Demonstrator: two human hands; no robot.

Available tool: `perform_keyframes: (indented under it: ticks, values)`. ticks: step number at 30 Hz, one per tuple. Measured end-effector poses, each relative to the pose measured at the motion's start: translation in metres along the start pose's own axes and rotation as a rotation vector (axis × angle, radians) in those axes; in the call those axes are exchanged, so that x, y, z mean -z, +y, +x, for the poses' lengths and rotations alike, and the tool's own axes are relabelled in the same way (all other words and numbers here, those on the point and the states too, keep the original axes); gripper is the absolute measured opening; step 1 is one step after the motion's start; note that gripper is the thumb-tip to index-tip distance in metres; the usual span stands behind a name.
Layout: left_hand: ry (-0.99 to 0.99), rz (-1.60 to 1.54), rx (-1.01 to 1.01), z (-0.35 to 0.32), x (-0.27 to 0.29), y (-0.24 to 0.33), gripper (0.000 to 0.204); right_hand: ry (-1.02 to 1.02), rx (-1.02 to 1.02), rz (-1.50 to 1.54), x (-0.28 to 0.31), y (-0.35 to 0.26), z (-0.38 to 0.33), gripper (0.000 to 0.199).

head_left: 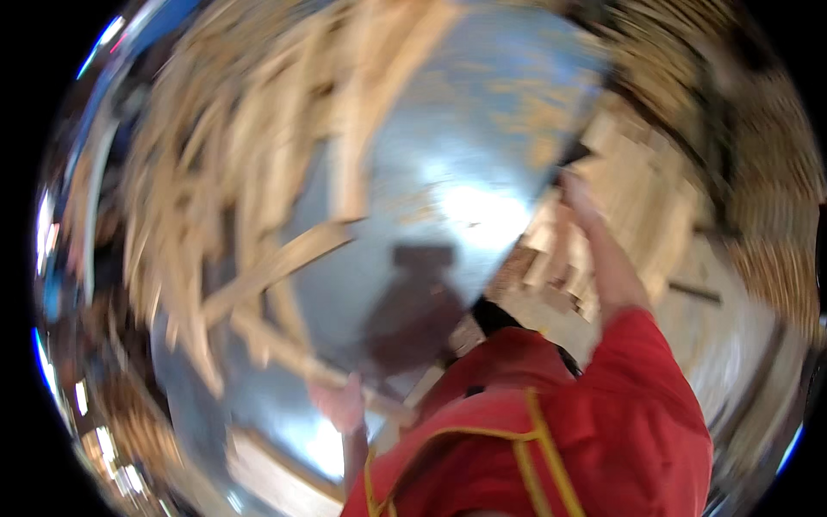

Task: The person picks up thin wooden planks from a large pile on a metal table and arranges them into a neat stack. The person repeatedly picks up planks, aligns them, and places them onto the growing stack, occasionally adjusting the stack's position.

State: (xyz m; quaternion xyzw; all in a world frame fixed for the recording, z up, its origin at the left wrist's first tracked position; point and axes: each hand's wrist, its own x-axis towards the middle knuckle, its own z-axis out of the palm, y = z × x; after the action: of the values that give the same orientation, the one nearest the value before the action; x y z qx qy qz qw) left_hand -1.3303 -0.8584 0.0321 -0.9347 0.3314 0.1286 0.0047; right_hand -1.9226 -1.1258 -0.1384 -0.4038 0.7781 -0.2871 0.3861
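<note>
The picture is smeared by motion. My left hand point(340, 403) is closed round a narrow wooden strip point(277, 346), which lies slanting over the near part of a grey metal table point(405, 164). The strip's near end points toward my red shirt. Stretched out to the right, my right hand point(579, 196) is beside the table's right edge, above stacked light wooden boards point(646, 172). Its fingers are too blurred to show whether they grip anything. Another wooden strip point(280, 267) lies crosswise at the edge of the heap, left of the table's middle.
A large heap of loose wooden strips point(250, 129) covers the table's left and far side. More stacked wood point(771, 189) stands at the far right. A pale block or board point(276, 478) is at the lower left. A dark bar point(694, 293) lies on the floor to the right.
</note>
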Motion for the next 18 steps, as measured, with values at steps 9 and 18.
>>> perform_keyframes:
  ticks: [9,18]
  values:
    - [-0.173,-0.694,0.306,0.040,0.031,-0.120,0.065,-0.581,-0.121,0.154,-0.065,-0.115,-0.194,0.032]
    - [0.376,0.287,0.081,0.009,0.017,-0.353,0.077,-0.116,0.297,0.041,-0.236,-0.242,-0.147,0.047]
